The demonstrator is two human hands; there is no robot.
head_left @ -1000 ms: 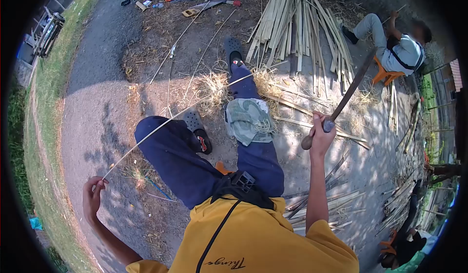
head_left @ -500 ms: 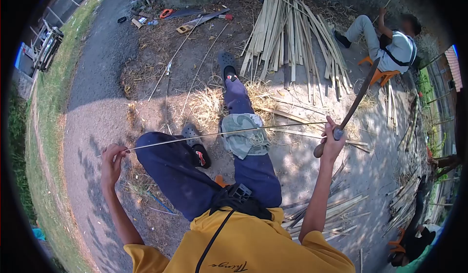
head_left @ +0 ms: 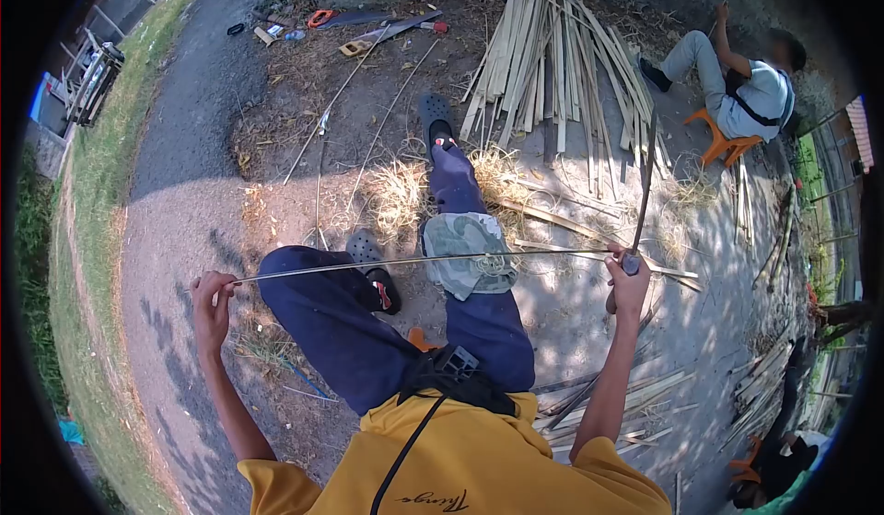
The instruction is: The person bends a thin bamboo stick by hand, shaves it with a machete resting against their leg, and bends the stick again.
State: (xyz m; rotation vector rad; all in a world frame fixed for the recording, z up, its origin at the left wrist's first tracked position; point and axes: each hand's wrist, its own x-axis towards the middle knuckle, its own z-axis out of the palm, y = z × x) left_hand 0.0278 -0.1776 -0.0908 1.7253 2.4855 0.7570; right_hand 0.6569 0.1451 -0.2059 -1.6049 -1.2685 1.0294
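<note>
1. Our left hand [head_left: 212, 301] pinches one end of the thin strip [head_left: 396, 262]; it lies across above our legs.
2. Our right hand [head_left: 628, 280] grips the long knife [head_left: 647, 179], and the other strip end meets its fingers.
3. Below us is bare ground [head_left: 304, 142], half shaded, with shavings [head_left: 398, 190] and a pile of slats [head_left: 539, 64].
4. At right, a person [head_left: 757, 99] sits on an orange stool [head_left: 723, 142].
</note>
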